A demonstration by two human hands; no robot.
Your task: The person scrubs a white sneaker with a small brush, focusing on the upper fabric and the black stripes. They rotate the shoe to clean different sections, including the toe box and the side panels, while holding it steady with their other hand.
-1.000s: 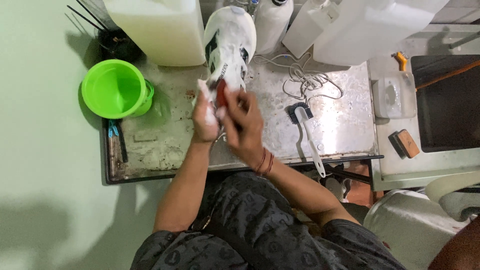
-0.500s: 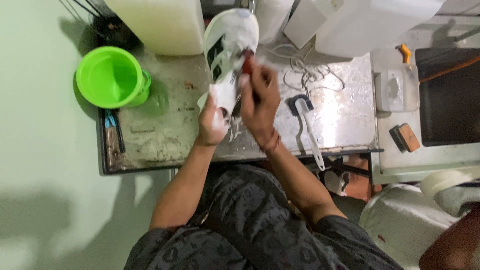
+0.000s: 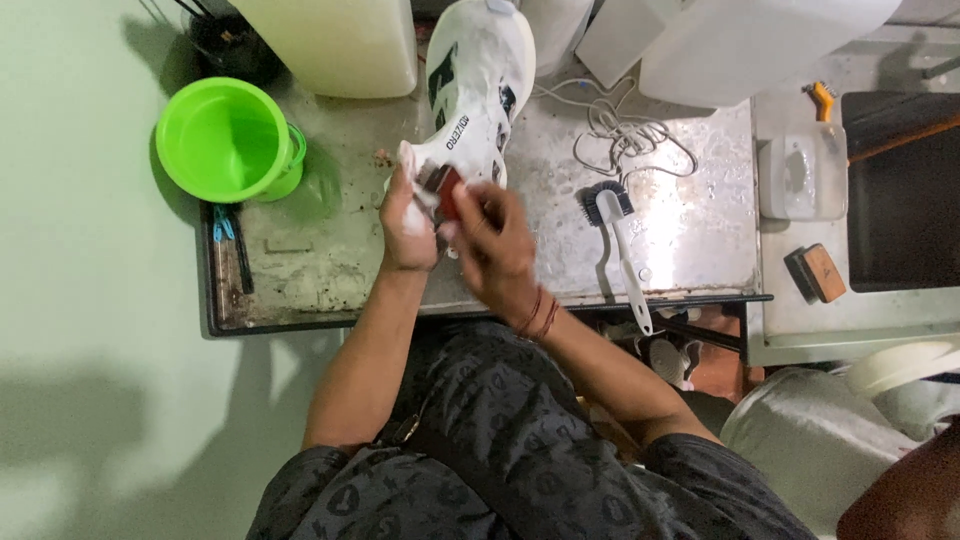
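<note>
Gripping the white shoe (image 3: pixel 470 90) heel, left hand (image 3: pixel 408 225) fingers; right hand (image 3: pixel 495 250) fingers clenched around red brush (image 3: pixel 447 192).

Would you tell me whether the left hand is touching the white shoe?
Touching. The head view shows the left hand gripping the heel end of the white shoe, fingers wrapped against it with no gap.

I'm seeing the right hand (image 3: pixel 495 240) blurring, hiding most of the red tool (image 3: pixel 447 192); the shoe's (image 3: pixel 475 85) toe is running off-frame.
</note>
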